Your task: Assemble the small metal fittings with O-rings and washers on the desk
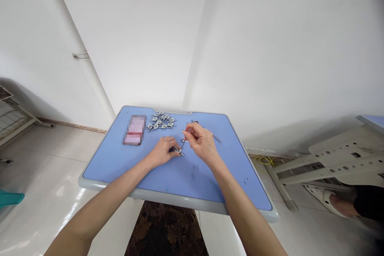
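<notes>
My left hand (165,150) rests on the blue tabletop, its fingers closed on a small shiny metal fitting (179,151). Just right of it and slightly higher, my right hand (200,140) pinches what looks like a thin screwdriver (183,144) with a reddish handle. Its narrow shaft slants down to the metal fitting. Part of the fitting is hidden by my left fingers. A small ring-ended metal piece (183,141) shows beside the shaft. Beyond my hands lies a pile of several similar metal fittings (162,121) with round parts and thin stems.
A phone (135,130) lies at the table's left. Thin metal rods (213,135) lie right of my right hand. The small blue table (192,186) stands against a white wall. A person's shoe (325,199) and another desk (339,164) are at the right.
</notes>
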A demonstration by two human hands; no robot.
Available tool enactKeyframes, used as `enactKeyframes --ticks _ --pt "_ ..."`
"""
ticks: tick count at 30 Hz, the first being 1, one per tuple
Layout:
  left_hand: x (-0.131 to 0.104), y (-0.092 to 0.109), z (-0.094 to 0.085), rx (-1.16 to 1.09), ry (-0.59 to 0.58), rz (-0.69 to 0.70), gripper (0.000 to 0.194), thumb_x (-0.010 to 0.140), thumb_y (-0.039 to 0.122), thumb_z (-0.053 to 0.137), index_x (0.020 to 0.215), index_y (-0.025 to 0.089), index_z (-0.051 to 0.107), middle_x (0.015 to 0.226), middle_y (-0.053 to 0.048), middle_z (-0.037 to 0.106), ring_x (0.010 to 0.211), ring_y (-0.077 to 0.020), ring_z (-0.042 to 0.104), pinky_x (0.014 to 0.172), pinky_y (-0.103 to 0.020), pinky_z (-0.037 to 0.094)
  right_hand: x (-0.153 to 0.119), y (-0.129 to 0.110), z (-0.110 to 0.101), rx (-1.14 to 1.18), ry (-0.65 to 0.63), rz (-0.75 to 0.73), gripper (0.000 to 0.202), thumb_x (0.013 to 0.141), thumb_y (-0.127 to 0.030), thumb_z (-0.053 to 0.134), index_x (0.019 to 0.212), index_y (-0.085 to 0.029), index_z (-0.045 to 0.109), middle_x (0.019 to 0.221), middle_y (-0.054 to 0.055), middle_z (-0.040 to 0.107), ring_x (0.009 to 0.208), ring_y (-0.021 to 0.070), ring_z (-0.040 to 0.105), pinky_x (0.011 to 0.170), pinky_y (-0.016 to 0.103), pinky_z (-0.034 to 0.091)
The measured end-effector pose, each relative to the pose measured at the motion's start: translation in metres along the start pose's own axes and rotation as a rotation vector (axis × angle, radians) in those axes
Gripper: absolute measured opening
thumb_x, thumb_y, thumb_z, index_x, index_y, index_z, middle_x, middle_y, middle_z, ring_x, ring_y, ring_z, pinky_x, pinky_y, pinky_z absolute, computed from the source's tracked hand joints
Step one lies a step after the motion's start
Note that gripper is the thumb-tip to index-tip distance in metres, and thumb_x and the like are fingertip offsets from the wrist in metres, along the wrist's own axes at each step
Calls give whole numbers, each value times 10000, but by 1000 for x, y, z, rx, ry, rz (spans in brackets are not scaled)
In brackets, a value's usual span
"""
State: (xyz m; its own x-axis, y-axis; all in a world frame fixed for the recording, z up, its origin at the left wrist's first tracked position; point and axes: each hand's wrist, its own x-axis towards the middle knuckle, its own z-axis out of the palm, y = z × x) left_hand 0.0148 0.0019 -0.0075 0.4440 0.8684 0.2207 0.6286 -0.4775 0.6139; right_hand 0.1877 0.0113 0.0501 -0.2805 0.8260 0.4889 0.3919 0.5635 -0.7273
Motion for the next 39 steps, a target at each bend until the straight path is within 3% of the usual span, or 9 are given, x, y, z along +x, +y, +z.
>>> enactKeyframes --ticks 7,12,16,21,27,31,36,39 --pt "-1 4 -2 16 -1 -20 117 814 301 664 870 199 661 862 -22 647 892 -209 566 811 -334 384 0 7 6 -170 123 -19 98 890 -292 491 820 -223 490 581 -37 495 501 124 487 517 249 394" --pt "-1 4 -2 6 14 -18 104 806 286 674 846 194 650 852 -14 648 878 -201 567 802 -328 375 -1 4 -5 -249 10 -83 203 945 -304 433 1089 -216 546 766 26 627 660 164 592 651 296 456" --pt "0 4 -2 -10 5 -26 100 801 276 680 840 191 647 875 -12 660 888 -199 570 821 -331 373 0 3 -13 -89 -34 -127 285 974 -290 361 1164 -228 565 988 69 659 858 179 626 779 334 493" --pt "0 5 -3 -6 -1 -35 105 803 279 677 840 186 643 888 -22 664 898 -204 574 825 -336 377 2 6 -8 103 -1 -62 223 938 -305 441 1050 -227 617 797 19 664 715 151 632 706 309 513" --pt "0 5 -3 -11 10 -32 87 795 261 679 821 186 646 863 -19 656 872 -200 573 797 -331 374 3 2 -1 26 127 -40 143 877 -339 541 824 -214 585 678 0 594 592 135 574 593 273 487" --pt "0 5 -3 -5 10 -37 91 799 273 671 824 189 648 867 -21 652 872 -198 572 803 -335 380 4 5 2 -60 176 -45 174 886 -355 529 790 -213 559 654 -3 564 543 127 533 557 267 457" --pt "0 5 -3 0 6 -45 96 801 278 667 834 190 647 877 -27 659 878 -202 574 814 -342 386 2 8 -3 -154 79 -125 227 943 -302 437 1078 -225 602 755 29 622 691 170 592 739 343 494" --pt "0 5 -3 9 3 -44 106 807 292 660 832 190 647 889 -34 663 886 -209 575 823 -349 390 1 8 -9 -7 -66 -148 346 974 -298 352 1270 -253 526 981 68 644 851 177 622 779 360 520"
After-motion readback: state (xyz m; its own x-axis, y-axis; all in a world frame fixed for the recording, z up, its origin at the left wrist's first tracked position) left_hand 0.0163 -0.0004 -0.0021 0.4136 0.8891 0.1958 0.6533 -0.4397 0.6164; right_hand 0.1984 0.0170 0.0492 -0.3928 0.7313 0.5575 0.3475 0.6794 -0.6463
